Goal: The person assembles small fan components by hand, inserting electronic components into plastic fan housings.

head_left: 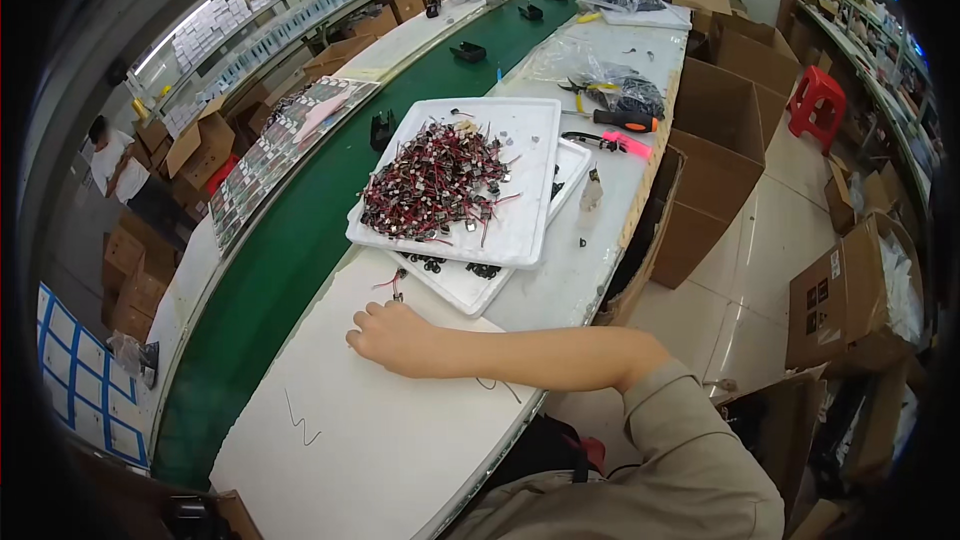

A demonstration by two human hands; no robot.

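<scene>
My right hand [395,340] rests on a large white sheet [370,440], reached from the right with the sleeve pushed up to the elbow. Its fingers are curled in; whatever they may hold is hidden. Just beyond the knuckles lies a small electronic part with red and black wires [397,292]. Past that, a white tray [545,140] bears a heap of small wired parts [440,180]. It sits askew on a second white tray [470,295] that holds small black pieces. My left hand is out of view.
A green conveyor belt [270,270] runs along the left, carrying black plastic parts [468,51]. On the bench at the right lie pink-handled pliers [620,143], a screwdriver [628,121] and bagged parts [630,90]. Cardboard boxes [700,200] line the bench's right edge. A person [130,165] stands far left.
</scene>
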